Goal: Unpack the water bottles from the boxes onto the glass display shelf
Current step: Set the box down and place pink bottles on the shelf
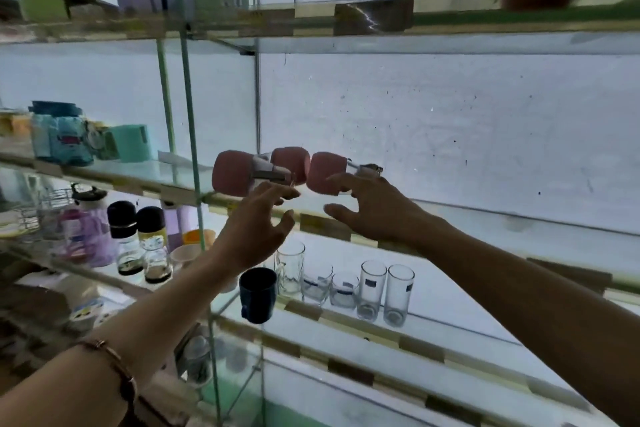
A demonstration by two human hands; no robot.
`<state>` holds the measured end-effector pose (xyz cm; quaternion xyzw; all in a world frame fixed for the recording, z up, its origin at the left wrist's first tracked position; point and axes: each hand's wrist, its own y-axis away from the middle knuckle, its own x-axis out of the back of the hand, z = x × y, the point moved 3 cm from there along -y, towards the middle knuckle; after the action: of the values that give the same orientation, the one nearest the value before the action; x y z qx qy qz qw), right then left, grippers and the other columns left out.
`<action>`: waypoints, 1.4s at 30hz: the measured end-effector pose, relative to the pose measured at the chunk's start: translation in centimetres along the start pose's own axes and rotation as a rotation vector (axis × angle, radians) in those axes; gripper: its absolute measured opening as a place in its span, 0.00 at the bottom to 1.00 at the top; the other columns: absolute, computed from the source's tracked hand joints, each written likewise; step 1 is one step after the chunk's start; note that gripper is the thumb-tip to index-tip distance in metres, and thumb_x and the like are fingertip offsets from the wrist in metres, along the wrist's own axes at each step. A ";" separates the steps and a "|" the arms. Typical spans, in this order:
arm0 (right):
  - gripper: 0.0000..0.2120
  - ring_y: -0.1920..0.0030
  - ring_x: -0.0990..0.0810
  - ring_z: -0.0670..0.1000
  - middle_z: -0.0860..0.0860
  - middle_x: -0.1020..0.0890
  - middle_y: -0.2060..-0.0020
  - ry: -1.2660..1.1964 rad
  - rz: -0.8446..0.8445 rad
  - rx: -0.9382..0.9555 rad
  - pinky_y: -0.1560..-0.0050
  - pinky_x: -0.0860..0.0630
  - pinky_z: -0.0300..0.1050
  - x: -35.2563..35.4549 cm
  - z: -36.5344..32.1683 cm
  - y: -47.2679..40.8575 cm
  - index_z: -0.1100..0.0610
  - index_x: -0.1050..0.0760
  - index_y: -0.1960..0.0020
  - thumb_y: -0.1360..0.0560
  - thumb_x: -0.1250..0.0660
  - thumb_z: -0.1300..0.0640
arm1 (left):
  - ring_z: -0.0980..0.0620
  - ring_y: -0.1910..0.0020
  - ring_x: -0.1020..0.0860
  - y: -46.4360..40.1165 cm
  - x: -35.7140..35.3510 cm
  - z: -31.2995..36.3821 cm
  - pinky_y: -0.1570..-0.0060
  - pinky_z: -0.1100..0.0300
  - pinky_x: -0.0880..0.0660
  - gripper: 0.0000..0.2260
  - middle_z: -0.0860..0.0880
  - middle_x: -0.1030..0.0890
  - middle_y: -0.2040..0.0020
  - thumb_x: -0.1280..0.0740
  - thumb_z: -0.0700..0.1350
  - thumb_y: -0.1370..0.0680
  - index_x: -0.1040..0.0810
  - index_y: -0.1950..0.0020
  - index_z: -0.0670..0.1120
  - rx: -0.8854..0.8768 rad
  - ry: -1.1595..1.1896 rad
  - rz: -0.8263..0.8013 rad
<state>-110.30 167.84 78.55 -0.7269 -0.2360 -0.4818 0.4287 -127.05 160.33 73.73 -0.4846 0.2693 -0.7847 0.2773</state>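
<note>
Three pink bottles [277, 172] already on glass shelf [485, 218] — left hand [256, 225] and right hand [374, 211] just before them, fingers spread, gripping nothing. Boxes not visible — remainder unclear.

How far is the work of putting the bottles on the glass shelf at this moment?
Done: three pink bottles stand close together on the glass shelf. In hand: nothing is gripped; the left hand and right hand reach to the bottles with spread fingers, seemingly adjusting them. Left: cannot tell, because no boxes are in view; much of the shelf to the right of the bottles is bare.
</note>
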 end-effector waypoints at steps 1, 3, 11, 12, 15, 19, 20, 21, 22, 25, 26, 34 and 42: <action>0.23 0.38 0.27 0.48 0.50 0.25 0.36 -0.043 0.024 0.008 0.41 0.34 0.39 -0.2 -1.0 0.7 0.51 0.33 0.30 0.22 0.37 0.46 | 0.55 0.48 0.24 1.3 0.6 0.0 0.47 0.58 0.27 0.13 0.48 0.23 0.41 0.33 0.41 0.24 0.24 0.39 0.47 0.016 0.008 0.017; 0.22 0.42 0.26 0.46 0.49 0.23 0.38 -0.136 0.065 0.002 0.44 0.31 0.40 -0.8 -2.7 1.9 0.50 0.30 0.32 0.23 0.36 0.46 | 0.56 0.50 0.24 4.3 1.7 0.0 0.49 0.62 0.29 0.13 0.49 0.22 0.43 0.33 0.41 0.24 0.23 0.40 0.47 0.053 0.025 0.039; 0.19 0.46 0.22 0.44 0.44 0.21 0.45 -0.441 -0.006 0.025 0.42 0.24 0.47 -5.7 -9.3 5.4 0.48 0.27 0.35 0.24 0.35 0.44 | 0.63 0.53 0.23 15.8 7.3 -1.4 0.54 0.66 0.27 0.11 0.53 0.21 0.51 0.38 0.50 0.24 0.23 0.44 0.50 0.240 0.104 0.137; 0.19 0.46 0.22 0.44 0.44 0.21 0.45 -0.467 -0.026 0.027 0.42 0.24 0.46 -6.2 -10.0 5.7 0.48 0.27 0.35 0.24 0.35 0.44 | 0.61 0.53 0.22 17.1 8.1 -1.6 0.54 0.64 0.26 0.10 0.53 0.21 0.51 0.38 0.50 0.23 0.24 0.44 0.50 0.275 0.102 0.161; 0.18 0.47 0.21 0.44 0.44 0.20 0.47 -0.527 -0.091 0.058 0.43 0.23 0.45 -8.1 -11.6 6.0 0.49 0.26 0.37 0.25 0.35 0.45 | 0.58 0.51 0.23 20.6 9.3 -2.4 0.54 0.63 0.26 0.07 0.53 0.22 0.51 0.36 0.46 0.21 0.25 0.43 0.50 0.371 0.054 0.132; 0.19 0.48 0.21 0.43 0.43 0.20 0.48 -0.572 -0.203 0.121 0.43 0.23 0.44 -11.4 -12.9 6.2 0.48 0.27 0.36 0.25 0.35 0.44 | 0.64 0.53 0.25 24.2 9.0 -2.9 0.58 0.74 0.29 0.09 0.52 0.23 0.48 0.36 0.46 0.22 0.23 0.43 0.48 0.484 -0.034 0.037; 0.20 0.48 0.21 0.42 0.43 0.21 0.48 -0.586 -0.246 0.137 0.43 0.23 0.45 -12.3 -13.1 6.3 0.48 0.27 0.35 0.25 0.35 0.43 | 0.65 0.52 0.25 25.0 8.8 -2.9 0.57 0.77 0.30 0.09 0.53 0.23 0.48 0.36 0.46 0.22 0.23 0.43 0.49 0.519 -0.035 0.021; 0.21 0.48 0.21 0.41 0.43 0.21 0.47 -0.602 -0.286 0.158 0.43 0.23 0.45 -13.2 -13.3 6.5 0.48 0.28 0.35 0.25 0.35 0.43 | 0.65 0.51 0.25 25.7 8.6 -2.9 0.56 0.78 0.31 0.08 0.54 0.23 0.48 0.36 0.46 0.22 0.23 0.43 0.50 0.550 -0.046 0.009; 0.21 0.48 0.21 0.41 0.44 0.21 0.47 -0.616 -0.320 0.182 0.43 0.23 0.45 -14.0 -13.4 6.6 0.48 0.28 0.35 0.25 0.35 0.42 | 0.64 0.49 0.25 26.3 8.4 -2.7 0.54 0.78 0.32 0.08 0.55 0.23 0.48 0.36 0.47 0.22 0.23 0.43 0.51 0.578 -0.058 0.005; 0.22 0.48 0.21 0.41 0.43 0.21 0.47 -0.643 -0.409 0.258 0.43 0.23 0.46 -15.8 -13.8 6.7 0.48 0.28 0.34 0.25 0.36 0.41 | 0.64 0.48 0.25 28.0 7.8 -1.8 0.51 0.75 0.30 0.08 0.59 0.23 0.48 0.35 0.47 0.23 0.23 0.44 0.53 0.669 -0.064 0.037; 0.22 0.48 0.21 0.42 0.43 0.21 0.47 -0.659 -0.431 0.285 0.43 0.23 0.46 -16.3 -13.8 6.7 0.48 0.28 0.34 0.26 0.36 0.41 | 0.64 0.48 0.25 28.5 7.5 -1.4 0.51 0.75 0.30 0.08 0.60 0.24 0.47 0.35 0.47 0.23 0.23 0.44 0.53 0.696 -0.065 0.048; 0.26 0.45 0.23 0.43 0.42 0.23 0.46 -0.672 -0.723 0.498 0.41 0.25 0.46 -24.2 -15.3 8.8 0.46 0.31 0.32 0.26 0.38 0.37 | 0.63 0.45 0.27 35.7 3.3 -0.4 0.46 0.69 0.31 0.10 0.60 0.26 0.45 0.36 0.49 0.22 0.28 0.41 0.58 1.029 -0.173 0.093; 0.26 0.44 0.23 0.46 0.48 0.23 0.41 -0.688 -0.945 0.485 0.42 0.25 0.46 -32.1 -14.8 14.3 0.50 0.32 0.31 0.26 0.36 0.40 | 0.58 0.46 0.28 45.5 -1.3 -1.7 0.42 0.59 0.29 0.09 0.56 0.26 0.45 0.36 0.45 0.22 0.25 0.42 0.52 1.276 -0.251 0.013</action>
<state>-120.48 150.09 46.38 -0.5398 -0.7583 -0.2907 0.2217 -120.17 129.60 40.82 -0.3112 -0.2814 -0.7262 0.5446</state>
